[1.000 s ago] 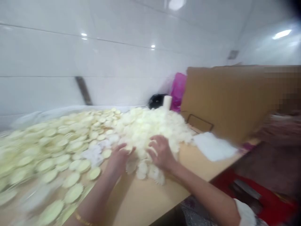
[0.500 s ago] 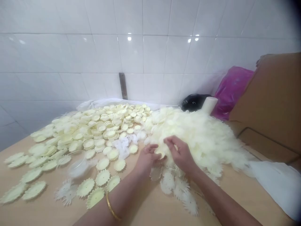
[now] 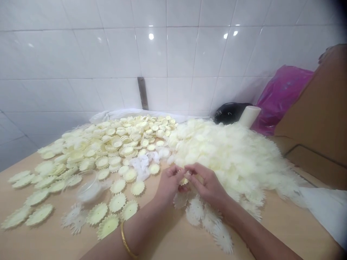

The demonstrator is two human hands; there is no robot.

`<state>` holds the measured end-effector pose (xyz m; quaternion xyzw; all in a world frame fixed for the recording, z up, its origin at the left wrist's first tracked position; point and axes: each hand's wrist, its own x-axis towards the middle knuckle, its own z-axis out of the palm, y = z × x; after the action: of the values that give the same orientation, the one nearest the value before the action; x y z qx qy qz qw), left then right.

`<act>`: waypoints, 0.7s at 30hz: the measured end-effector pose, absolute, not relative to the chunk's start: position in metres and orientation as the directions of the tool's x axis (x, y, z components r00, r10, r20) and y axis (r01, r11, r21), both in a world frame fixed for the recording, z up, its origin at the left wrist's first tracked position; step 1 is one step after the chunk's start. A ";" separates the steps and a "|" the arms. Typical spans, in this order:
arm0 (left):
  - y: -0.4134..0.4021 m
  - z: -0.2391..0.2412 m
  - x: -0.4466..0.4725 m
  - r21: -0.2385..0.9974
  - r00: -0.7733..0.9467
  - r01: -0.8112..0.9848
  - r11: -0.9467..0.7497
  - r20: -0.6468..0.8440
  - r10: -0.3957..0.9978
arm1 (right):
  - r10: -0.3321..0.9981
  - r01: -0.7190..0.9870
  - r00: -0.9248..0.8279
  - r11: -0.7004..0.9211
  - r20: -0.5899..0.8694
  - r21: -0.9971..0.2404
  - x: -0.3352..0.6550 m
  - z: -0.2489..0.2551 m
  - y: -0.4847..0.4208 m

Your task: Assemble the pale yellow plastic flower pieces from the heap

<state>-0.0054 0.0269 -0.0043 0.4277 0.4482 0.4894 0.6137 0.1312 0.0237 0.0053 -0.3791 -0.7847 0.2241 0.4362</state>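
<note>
My left hand [image 3: 168, 183] and my right hand [image 3: 206, 183] meet over the wooden table [image 3: 168, 238], fingers pinched together on a small pale yellow toothed plastic disc [image 3: 184, 180]. Just behind them rises a big fluffy heap of cream-white toothed discs [image 3: 230, 155]. A few white discs [image 3: 200, 213] lie loose below my right hand. To the left spreads a flatter layer of yellow discs [image 3: 108, 151]. A gold bangle [image 3: 126, 243] sits on my left wrist.
A clear plastic tub [image 3: 86, 186] stands among the yellow discs. At the back right are a black object [image 3: 230, 112], a white roll [image 3: 249, 115], a pink plastic bag [image 3: 282, 94] and a cardboard box [image 3: 317, 119]. White cloth [image 3: 325, 209] lies at the right edge. White tiled wall behind.
The view swung left and steadied. My hands drew back from the heap toward me and closed together on one disc.
</note>
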 end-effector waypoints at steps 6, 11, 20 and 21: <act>0.025 -0.005 -0.005 0.983 0.081 -0.153 0.106 -0.095 0.992 | 0.788 0.401 -0.307 0.615 0.533 -0.679 0.129 0.003 0.020; 0.020 0.004 -0.006 0.982 0.214 -0.155 0.105 -0.070 0.974 | 0.799 0.424 -0.289 0.601 0.528 -0.678 0.128 0.003 0.019; 0.020 0.000 -0.007 0.976 0.459 -0.162 0.145 -0.056 0.887 | 0.782 0.394 -0.221 0.618 0.582 -0.681 0.128 0.006 0.022; 0.021 -0.002 -0.007 0.971 0.449 -0.177 0.160 -0.064 0.891 | 0.781 0.398 -0.206 0.618 0.590 -0.678 0.128 0.006 0.022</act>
<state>-0.0066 0.0207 -0.0016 0.5148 0.3466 0.3940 0.6780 0.1284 0.0215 0.0061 -0.3918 -0.7520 0.1939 0.4933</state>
